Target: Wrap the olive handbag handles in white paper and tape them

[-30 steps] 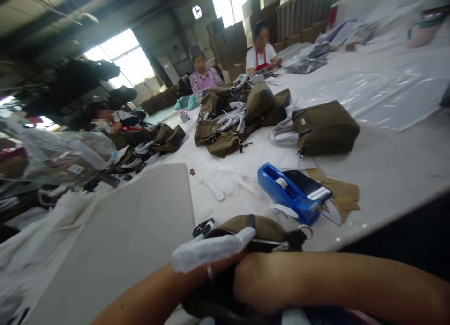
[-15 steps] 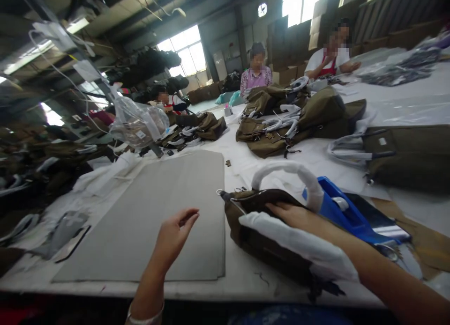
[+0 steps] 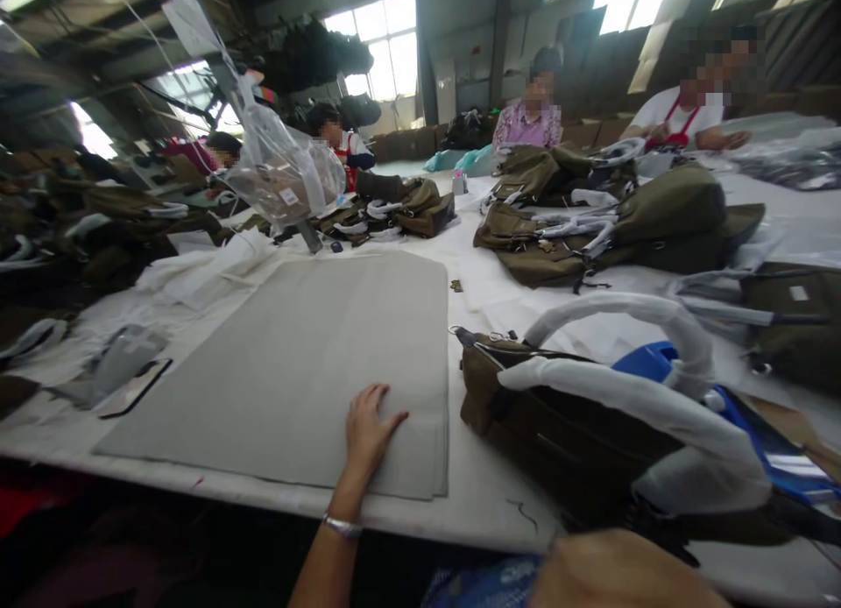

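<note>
My left hand point(image 3: 371, 428) rests on the grey sheets point(image 3: 295, 354) near their right front corner, fingers apart and holding nothing. Just right of the sheets, a dark olive bag point(image 3: 565, 441) with white-wrapped handles point(image 3: 631, 406) lies on the white table. At the bottom edge, in front of the bag, a blurred skin-coloured shape point(image 3: 618, 573) is part of my right hand or arm; its fingers cannot be made out.
A blue tool point(image 3: 647, 361) lies behind the bag. More olive bags point(image 3: 663, 214) are piled further back. A phone point(image 3: 135, 389) and a grey pouch point(image 3: 128, 358) lie at the left. Several people sit across the table, one in a floral top point(image 3: 529, 126).
My right hand has come out of the bag and down to the bottom edge. My left hand has spread its fingers and come down onto the grey sheets. The view has shifted.
</note>
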### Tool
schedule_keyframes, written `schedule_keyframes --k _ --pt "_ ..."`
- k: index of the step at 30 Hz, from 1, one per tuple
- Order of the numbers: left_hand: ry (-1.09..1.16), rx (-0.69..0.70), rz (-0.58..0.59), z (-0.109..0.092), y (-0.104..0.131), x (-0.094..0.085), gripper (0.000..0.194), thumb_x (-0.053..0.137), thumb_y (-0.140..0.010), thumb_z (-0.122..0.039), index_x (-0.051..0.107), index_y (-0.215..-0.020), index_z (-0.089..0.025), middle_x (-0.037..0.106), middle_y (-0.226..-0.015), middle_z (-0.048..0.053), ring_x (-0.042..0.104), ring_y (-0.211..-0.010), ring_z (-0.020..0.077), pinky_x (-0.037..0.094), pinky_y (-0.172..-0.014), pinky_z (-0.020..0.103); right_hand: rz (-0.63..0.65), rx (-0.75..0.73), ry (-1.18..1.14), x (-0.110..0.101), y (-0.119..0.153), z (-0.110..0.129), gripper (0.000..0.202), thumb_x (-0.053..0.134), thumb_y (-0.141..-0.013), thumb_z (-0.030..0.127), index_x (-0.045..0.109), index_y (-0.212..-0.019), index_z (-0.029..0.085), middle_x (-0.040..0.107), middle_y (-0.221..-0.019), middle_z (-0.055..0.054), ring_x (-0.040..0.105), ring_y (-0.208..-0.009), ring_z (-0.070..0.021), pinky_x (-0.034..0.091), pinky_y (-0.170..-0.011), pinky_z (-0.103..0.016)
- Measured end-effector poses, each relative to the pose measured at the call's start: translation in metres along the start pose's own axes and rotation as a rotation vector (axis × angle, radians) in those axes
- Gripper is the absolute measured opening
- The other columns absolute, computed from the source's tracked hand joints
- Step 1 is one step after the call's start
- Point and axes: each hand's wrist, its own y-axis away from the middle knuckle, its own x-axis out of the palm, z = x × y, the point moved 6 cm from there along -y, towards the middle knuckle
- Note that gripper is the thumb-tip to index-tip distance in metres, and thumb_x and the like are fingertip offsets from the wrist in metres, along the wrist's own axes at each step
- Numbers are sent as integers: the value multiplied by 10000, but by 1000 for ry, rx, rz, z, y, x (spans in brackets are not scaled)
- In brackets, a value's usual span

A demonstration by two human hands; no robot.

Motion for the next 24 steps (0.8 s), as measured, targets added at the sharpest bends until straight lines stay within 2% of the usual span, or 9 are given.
schedule_keyframes --k 3,6,9,12,15,17,19,22,24 --pt "34 5 -28 4 -5 -4 440 771 -766 -403 713 -1150 -196 694 -1273 120 577 -1241 328 411 -1127 490 46 253 -344 63 -41 -34 325 596 -972 392 720 -1235 246 770 -1128 -49 730 -1048 -196 587 -918 -269" --pt "75 10 -49 2 -8 -9 314 752 -783 -393 741 -1037 -210 727 -1200 97 601 -1191 305 428 -1100 461 -118 485 -581 118 -71 -92 552 614 -909 498 661 -1331 146 673 -1336 -148 654 -1222 -271 525 -1052 -397" --pt "112 -12 -73 2 -10 -12 210 710 -808 -395 750 -909 -216 753 -1118 93 631 -1124 295 453 -1053 451 -359 621 -739 150 -91 -149 862 730 -736 617 585 -1407 97 545 -1476 -202 542 -1358 -331 428 -1149 -456" --pt "146 -59 -92 5 -14 -17 228 641 -846 -411 753 -862 -214 769 -1058 101 663 -1049 298 478 -1000 459 -523 670 -809 159 -109 -182 1040 764 -670 652 470 -1494 92 382 -1596 -193 388 -1477 -310 306 -1227 -404" --pt "193 -96 -84 4 -17 -27 280 584 -868 -429 758 -872 -209 783 -973 103 699 -947 293 513 -923 444 -562 700 -870 155 -126 -194 1094 721 -704 700 356 -1550 110 284 -1643 -188 304 -1519 -298 256 -1244 -406" --pt "236 -85 -58 -6 -13 -33 283 571 -871 -424 755 -872 -208 783 -941 99 708 -918 285 524 -897 423 -553 709 -936 150 -136 -194 1046 668 -747 734 359 -1540 126 348 -1619 -185 354 -1496 -296 314 -1218 -418" --pt "289 -39 5 -27 2 -35 243 595 -863 -395 753 -850 -212 783 -937 86 710 -913 267 528 -888 393 -517 692 -1006 145 -143 -191 933 578 -811 766 435 -1483 135 503 -1522 -177 495 -1407 -287 417 -1153 -419" --pt "373 47 170 -69 47 -20 153 676 -839 -339 768 -804 -223 787 -897 52 716 -861 222 541 -840 319 -442 689 -1048 142 -148 -186 784 527 -848 770 595 -1310 140 725 -1220 -162 690 -1158 -289 542 -1011 -425" --pt "454 93 327 -95 83 -4 169 740 -810 -374 783 -745 -224 783 -809 38 724 -777 199 553 -757 266 -402 715 -1020 144 -145 -189 699 658 -784 706 656 -1199 143 774 -1041 -148 738 -1017 -307 578 -932 -437"
